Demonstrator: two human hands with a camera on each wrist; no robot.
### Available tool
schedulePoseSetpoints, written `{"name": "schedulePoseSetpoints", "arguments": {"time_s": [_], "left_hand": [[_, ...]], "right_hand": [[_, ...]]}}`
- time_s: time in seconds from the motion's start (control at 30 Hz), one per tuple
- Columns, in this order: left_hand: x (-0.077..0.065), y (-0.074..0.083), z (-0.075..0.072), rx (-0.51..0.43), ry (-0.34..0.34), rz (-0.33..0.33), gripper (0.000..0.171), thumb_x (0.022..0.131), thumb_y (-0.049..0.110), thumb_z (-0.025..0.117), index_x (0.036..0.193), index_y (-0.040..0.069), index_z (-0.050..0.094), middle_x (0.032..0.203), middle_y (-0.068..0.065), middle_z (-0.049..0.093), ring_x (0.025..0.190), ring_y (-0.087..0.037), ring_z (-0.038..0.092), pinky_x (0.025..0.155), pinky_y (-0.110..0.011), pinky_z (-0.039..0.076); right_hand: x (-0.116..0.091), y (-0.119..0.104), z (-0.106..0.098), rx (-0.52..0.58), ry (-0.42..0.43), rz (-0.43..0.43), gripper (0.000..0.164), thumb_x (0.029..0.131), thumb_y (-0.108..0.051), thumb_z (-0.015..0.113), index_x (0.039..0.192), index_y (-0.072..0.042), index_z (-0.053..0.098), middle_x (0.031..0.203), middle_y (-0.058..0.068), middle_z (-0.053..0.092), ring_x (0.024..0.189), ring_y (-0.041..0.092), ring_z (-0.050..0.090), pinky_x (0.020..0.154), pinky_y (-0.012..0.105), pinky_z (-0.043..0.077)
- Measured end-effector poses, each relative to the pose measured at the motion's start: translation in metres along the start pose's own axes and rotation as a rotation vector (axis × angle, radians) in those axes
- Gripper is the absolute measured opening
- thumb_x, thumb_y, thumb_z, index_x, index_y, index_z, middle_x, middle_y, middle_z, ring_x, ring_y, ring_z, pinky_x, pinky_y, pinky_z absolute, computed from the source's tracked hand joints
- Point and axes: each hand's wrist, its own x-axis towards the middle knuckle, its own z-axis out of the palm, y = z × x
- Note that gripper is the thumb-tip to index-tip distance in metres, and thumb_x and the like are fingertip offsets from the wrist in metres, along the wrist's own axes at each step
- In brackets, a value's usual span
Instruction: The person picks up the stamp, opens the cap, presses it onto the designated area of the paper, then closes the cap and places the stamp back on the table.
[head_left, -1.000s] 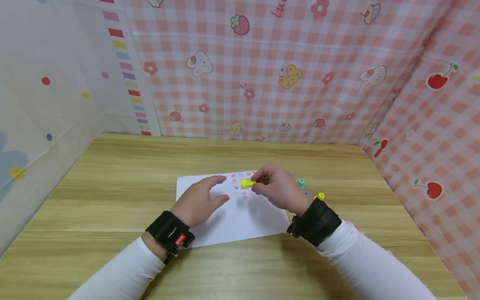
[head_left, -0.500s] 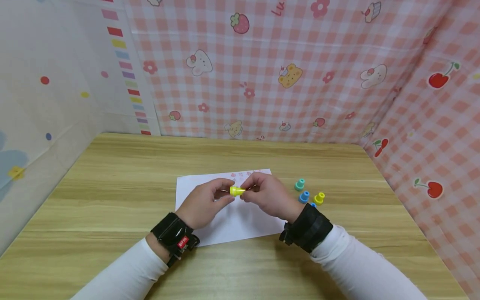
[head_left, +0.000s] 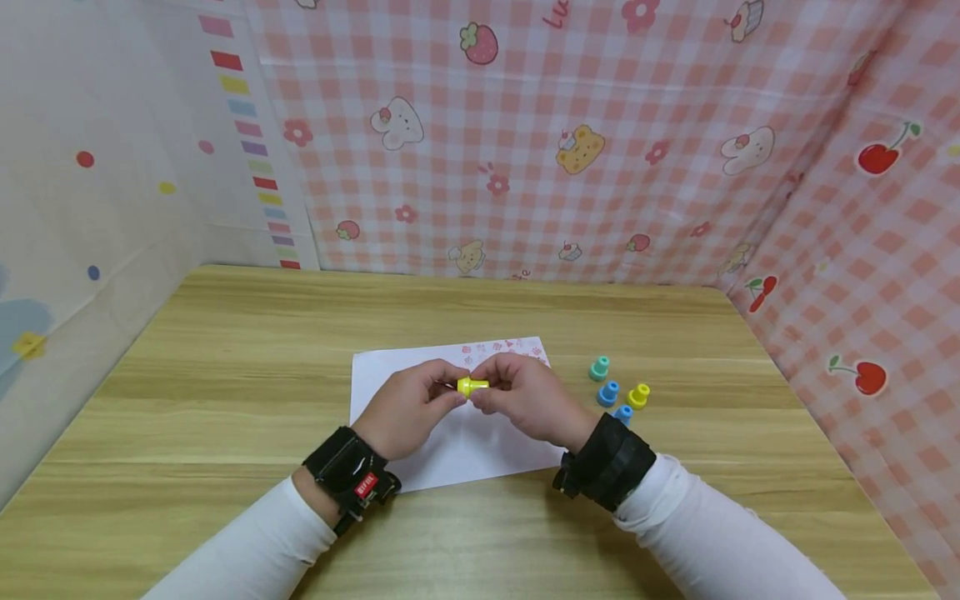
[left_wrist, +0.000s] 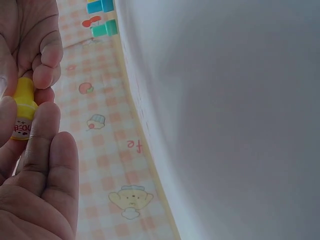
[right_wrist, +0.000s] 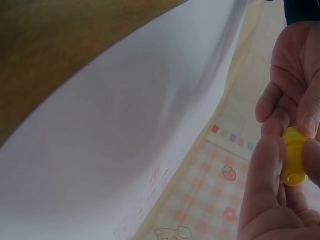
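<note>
Over the white paper (head_left: 480,450), both hands meet at one small yellow toy stamp (head_left: 471,387). My left hand (head_left: 408,408) pinches its wide end between thumb and fingers. The right hand (head_left: 532,400) holds the narrow handle end in its fingertips. In the left wrist view the stamp (left_wrist: 24,100) shows a label with pink characters on its wide part, partly covered by a thumb and fingers. The right wrist view shows the stamp's rounded handle end (right_wrist: 294,176) between the fingers. Small red stamped marks (head_left: 498,346) run along the paper's far right part.
Right of the paper stand several more stamps: a teal one (head_left: 599,368), a blue one (head_left: 608,393), a yellow one (head_left: 638,396) and another blue one (head_left: 623,414) close to the right wrist strap. A checkered cloth (head_left: 510,208) hangs behind the wooden table (head_left: 262,333).
The right hand has moved left and slightly down with the yellow stamp. The left hand, spread and apart from it a second ago, has closed its fingers on the wide end.
</note>
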Motion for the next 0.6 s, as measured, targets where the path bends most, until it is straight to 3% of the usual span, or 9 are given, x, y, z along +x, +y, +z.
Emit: {"name": "schedulePoseSetpoints", "arguments": {"time_s": [0.17, 0.6], "left_hand": [[-0.0002, -0.0005, 0.0002, 0.019, 0.002, 0.005, 0.015, 0.090, 0.023, 0.065, 0.104, 0.026, 0.063, 0.091, 0.014, 0.064, 0.079, -0.002, 0.056, 0.069, -0.031, 0.050], [0.0005, -0.0004, -0.0006, 0.019, -0.006, -0.004, 0.017, 0.089, 0.021, 0.066, 0.106, 0.025, 0.064, 0.088, 0.013, 0.063, 0.076, -0.005, 0.055, 0.066, -0.032, 0.050]], "right_hand": [[0.0030, 0.0059, 0.0005, -0.022, 0.004, 0.018, 0.012, 0.084, -0.015, 0.071, 0.095, -0.018, 0.067, 0.085, 0.002, 0.067, 0.077, 0.017, 0.060, 0.066, 0.034, 0.051], [0.0022, 0.0073, 0.0000, -0.014, 0.006, 0.042, 0.011, 0.085, -0.014, 0.070, 0.095, -0.017, 0.066, 0.086, 0.002, 0.068, 0.078, 0.016, 0.061, 0.069, 0.035, 0.052]]}}
